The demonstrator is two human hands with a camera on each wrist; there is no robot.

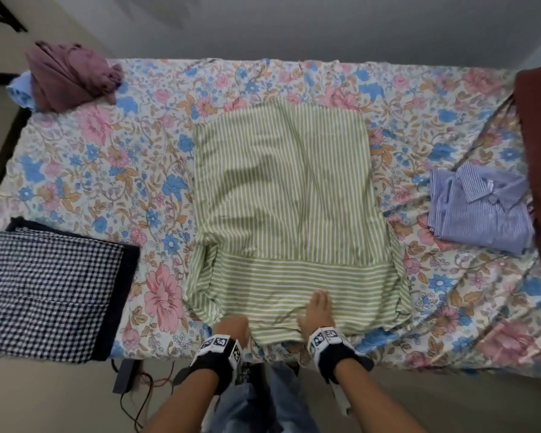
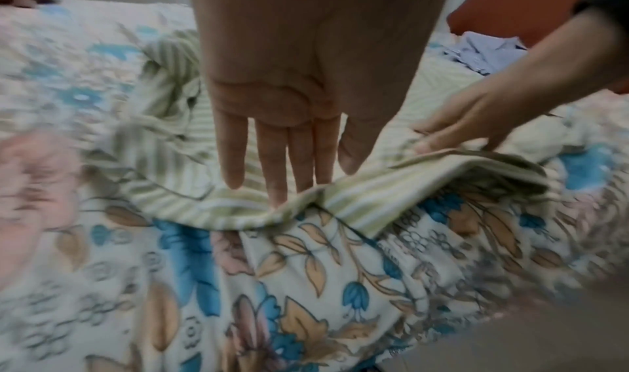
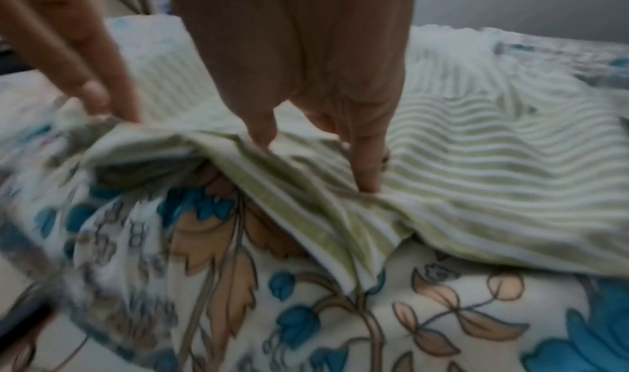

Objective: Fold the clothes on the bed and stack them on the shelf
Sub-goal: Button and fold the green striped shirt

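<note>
A green-and-white striped shirt lies spread flat in the middle of the floral bed, its sleeves folded across the near end. Both hands are at its near edge. My left hand points its straight fingers down onto the hem of the striped shirt. My right hand rests on the cloth; its thumb and forefinger gather a raised fold of the striped shirt. From the left wrist view, the right hand holds that edge lifted off the sheet.
A folded black-and-white checked cloth lies at the near left, and a crumpled purple garment at the far left corner. A folded blue striped shirt sits at the right beside a maroon fabric. Cables lie on the floor.
</note>
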